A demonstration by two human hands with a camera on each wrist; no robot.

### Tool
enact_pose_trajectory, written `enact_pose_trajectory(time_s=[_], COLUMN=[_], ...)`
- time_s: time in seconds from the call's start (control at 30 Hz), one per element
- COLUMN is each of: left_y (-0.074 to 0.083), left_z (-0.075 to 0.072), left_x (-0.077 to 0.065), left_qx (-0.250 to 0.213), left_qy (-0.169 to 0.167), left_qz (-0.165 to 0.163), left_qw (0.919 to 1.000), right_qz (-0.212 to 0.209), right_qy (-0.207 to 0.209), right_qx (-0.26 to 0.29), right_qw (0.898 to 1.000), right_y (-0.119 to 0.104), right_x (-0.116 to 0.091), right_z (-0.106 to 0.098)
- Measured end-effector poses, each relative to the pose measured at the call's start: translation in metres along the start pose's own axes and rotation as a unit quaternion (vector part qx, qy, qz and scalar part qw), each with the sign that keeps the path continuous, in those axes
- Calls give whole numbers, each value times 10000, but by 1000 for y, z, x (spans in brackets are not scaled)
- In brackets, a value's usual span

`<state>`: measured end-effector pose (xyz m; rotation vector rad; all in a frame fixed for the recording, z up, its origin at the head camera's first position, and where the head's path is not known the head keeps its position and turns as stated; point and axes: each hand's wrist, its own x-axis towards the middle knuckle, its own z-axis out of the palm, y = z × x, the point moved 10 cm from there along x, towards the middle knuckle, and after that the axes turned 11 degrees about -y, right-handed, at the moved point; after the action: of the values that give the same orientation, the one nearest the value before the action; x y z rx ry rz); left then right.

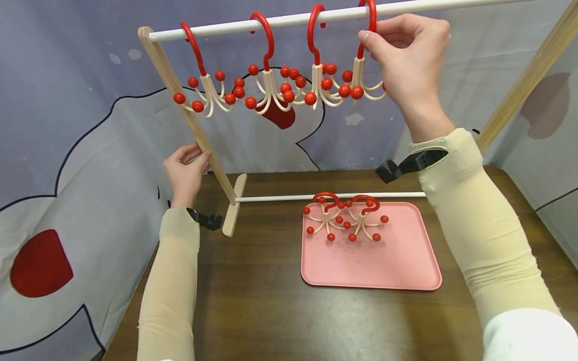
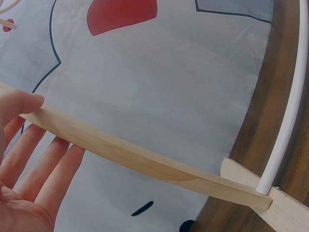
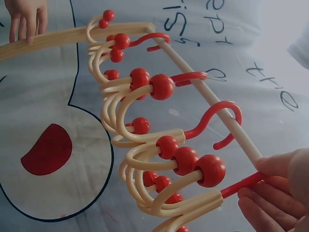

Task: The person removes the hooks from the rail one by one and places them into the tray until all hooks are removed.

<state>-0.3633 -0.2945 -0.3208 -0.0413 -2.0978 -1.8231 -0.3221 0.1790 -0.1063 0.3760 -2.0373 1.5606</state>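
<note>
My right hand (image 1: pixel 413 62) pinches the red hook of a multi-arm hanger (image 1: pixel 358 75) between thumb and fingers, up at the white rail (image 1: pixel 293 20). That hook sits over the rail; in the right wrist view, my fingers (image 3: pixel 270 208) cover part of it. Several like hangers hang to its left, including one hanger (image 1: pixel 209 93) near the rail's left end. Each has cream curved arms tipped with red balls. My left hand (image 1: pixel 184 170) holds the wooden side post (image 1: pixel 180 105) of the rack, its thumb on one side and fingers on the other, as the left wrist view shows.
On the brown table (image 1: pixel 253 301) lies a pink tray (image 1: pixel 393 265) bearing two more hangers (image 1: pixel 326 220). A white lower bar (image 1: pixel 275 198) runs behind it, joined to a wooden foot (image 1: pixel 235 210). Another slanted post (image 1: pixel 528 75) rises at right. Printed cloth (image 1: pixel 113 165) hangs behind.
</note>
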Motion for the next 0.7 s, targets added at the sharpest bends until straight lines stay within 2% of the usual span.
enact_pose_trajectory(time_s=[0.33, 0.57, 0.7], left_y=[-2, -1, 2], left_z=[0, 1, 1], left_x=[2, 1, 0], left_qx=[-67, -44, -59], left_qy=[-15, -10, -9], left_qz=[9, -13, 48], left_qw=[10000, 10000, 10000], right_qz=[-484, -503, -578], right_qy=[399, 605, 718], right_qx=[356, 700, 696], right_qw=[9974, 9944, 9933], right_y=[-1, -8, -12], right_x=[6, 0, -4], right_z=[-25, -47, -61])
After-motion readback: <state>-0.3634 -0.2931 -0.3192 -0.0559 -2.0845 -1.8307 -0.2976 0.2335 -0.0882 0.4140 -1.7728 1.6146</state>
